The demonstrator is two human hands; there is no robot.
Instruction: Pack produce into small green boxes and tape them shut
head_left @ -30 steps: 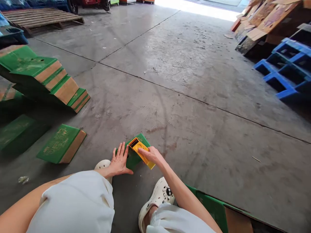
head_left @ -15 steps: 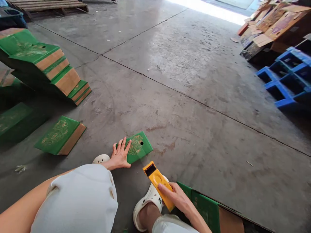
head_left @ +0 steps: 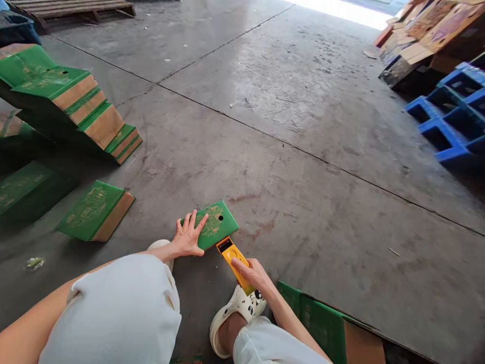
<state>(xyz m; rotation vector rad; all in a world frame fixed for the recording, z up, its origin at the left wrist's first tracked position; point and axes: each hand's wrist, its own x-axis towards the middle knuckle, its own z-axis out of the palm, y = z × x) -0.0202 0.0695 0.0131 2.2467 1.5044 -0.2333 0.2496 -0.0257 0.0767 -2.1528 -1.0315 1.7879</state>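
My left hand (head_left: 188,237) lies with fingers spread on a small green box (head_left: 214,222) with gold print and a round dark hole. In my right hand (head_left: 252,275) is a flat yellow hand tool (head_left: 235,265) with a dark recess at its front end; its exact kind I cannot make out. That end meets the box's near edge, and whether it touches is hard to tell. Below my right hand is a white clog (head_left: 237,313) on my foot. Part of the green box is covered by my left hand.
A green and brown box (head_left: 94,212) sits to the left, below a stepped stack of green boxes (head_left: 76,91). More green cardboard (head_left: 322,318) lies at lower right. Blue crates (head_left: 450,116) and brown cartons (head_left: 424,45) stand right; a wooden pallet (head_left: 76,7) is at far left.
My right hand has moved the yellow tool up and left, from apart from the green box to its near edge. My left hand stays on the box.
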